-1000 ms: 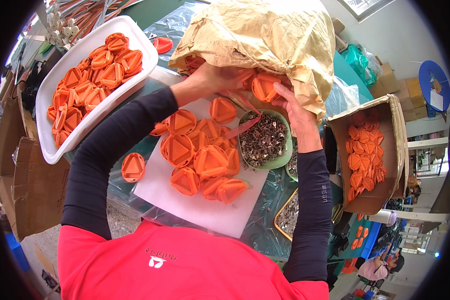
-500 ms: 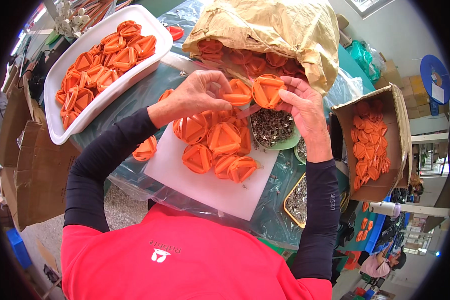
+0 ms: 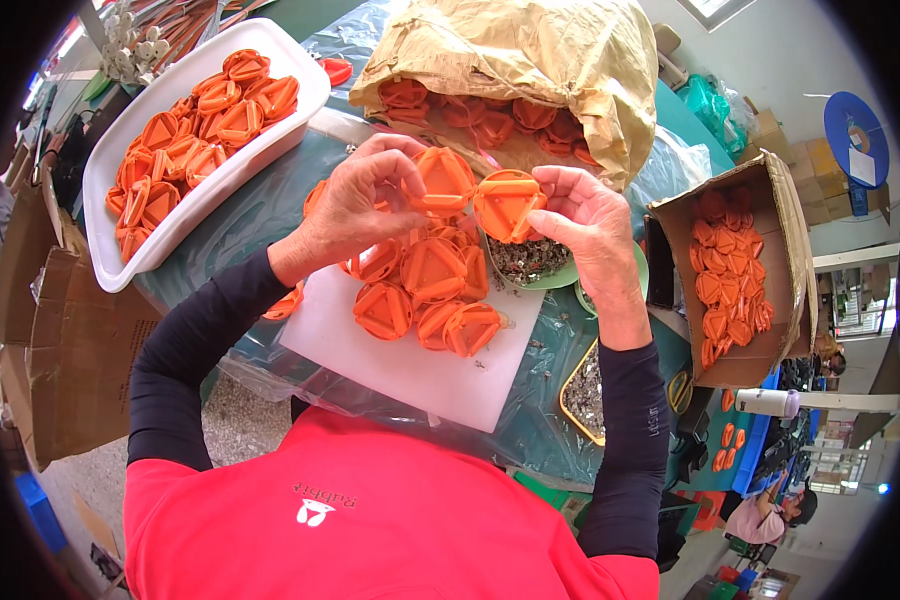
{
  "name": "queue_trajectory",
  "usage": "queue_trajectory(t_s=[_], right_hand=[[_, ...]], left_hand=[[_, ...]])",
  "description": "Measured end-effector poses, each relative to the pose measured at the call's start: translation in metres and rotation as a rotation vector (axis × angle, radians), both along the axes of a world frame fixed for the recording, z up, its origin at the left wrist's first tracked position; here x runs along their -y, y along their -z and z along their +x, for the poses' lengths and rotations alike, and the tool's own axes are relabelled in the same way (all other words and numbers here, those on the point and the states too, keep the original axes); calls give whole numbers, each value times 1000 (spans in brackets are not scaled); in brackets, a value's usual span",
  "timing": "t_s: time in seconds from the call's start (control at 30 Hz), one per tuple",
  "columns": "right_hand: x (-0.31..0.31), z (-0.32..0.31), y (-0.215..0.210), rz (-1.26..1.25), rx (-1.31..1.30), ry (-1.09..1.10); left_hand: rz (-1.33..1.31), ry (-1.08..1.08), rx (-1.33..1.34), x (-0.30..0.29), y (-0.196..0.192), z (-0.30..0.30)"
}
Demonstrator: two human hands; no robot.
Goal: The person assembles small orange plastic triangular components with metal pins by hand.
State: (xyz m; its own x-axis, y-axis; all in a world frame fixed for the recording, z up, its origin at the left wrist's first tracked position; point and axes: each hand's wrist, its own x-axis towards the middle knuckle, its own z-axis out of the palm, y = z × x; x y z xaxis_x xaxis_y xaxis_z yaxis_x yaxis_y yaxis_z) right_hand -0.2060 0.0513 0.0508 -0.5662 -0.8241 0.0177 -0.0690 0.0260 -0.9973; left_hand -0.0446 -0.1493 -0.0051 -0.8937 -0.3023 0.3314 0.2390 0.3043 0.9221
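Observation:
My left hand (image 3: pixel 345 205) pinches the edge of a round orange plastic part (image 3: pixel 442 182) with a raised triangular frame. A second orange part (image 3: pixel 510 205) of the same kind is gripped by its right side between the thumb and fingers of my right hand (image 3: pixel 600 235), its triangular face showing. The two parts are side by side, edges nearly meeting; whether they touch I cannot tell. Under my hands, a heap of similar orange parts (image 3: pixel 435 270) lies on a white board (image 3: pixel 370 370). A green bowl (image 3: pixel 555 278) of small dark metal pieces sits just beyond the heap, partly hidden.
At the far left stands a white tub (image 3: pixel 100 200) of orange parts. A paper sack (image 3: pixel 530 60) gapes at the back, and a cardboard box (image 3: pixel 785 220) stands right, both holding more. A yellow-rimmed tray (image 3: pixel 567 405) of small pieces lies near my right forearm. Another person (image 3: pixel 755 520) is far right.
The left part has turned from edge-on to face me more. My right hand has shifted left and slightly down with its part. The whole view has shifted slightly.

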Motion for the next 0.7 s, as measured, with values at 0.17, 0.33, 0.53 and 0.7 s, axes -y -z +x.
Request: queue_trajectory(t_s=[0.17,0.33,0.53,0.7], right_hand=[[0,8,-5,68,-139,-4],[-16,2,-13,104,-141,74],[-171,-121,1,132,-15,657],[-332,-203,50,-162,38,1306]], left_hand=[[11,-17,-2,7,13,-1],[52,-26,11,9,11,2],[42,42,57,11,6,3],[64,92,6,6,4,-1]])
